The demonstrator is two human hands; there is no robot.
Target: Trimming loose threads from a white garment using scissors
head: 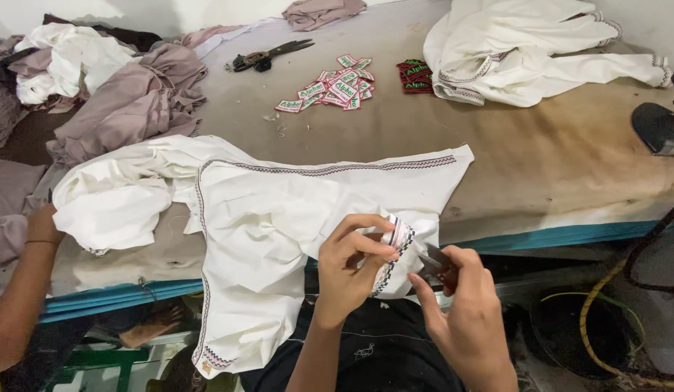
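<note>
Trimming at the embroidered edge of a white garment

Nearest, the left hand (355, 265) pinches the striped, embroidered trim (396, 243) of the white cotton garment (271, 218), fingers clenched around the folded edge, while the right hand (464, 305) grips a small dark metal thread clipper (435, 260) with its tip touching that trim. The garment hangs over the near edge of the worn beige table (540, 160). At far left, another person's arm (21, 290) rests by the cloth. Farther off lie 1 heap of small woven labels (333, 88), black shears (268, 55) and mauve fabric (134, 101). The blade sits so close to the stitching that a slip, in my judgement, could nick the embroidery or a fingertip.
</note>
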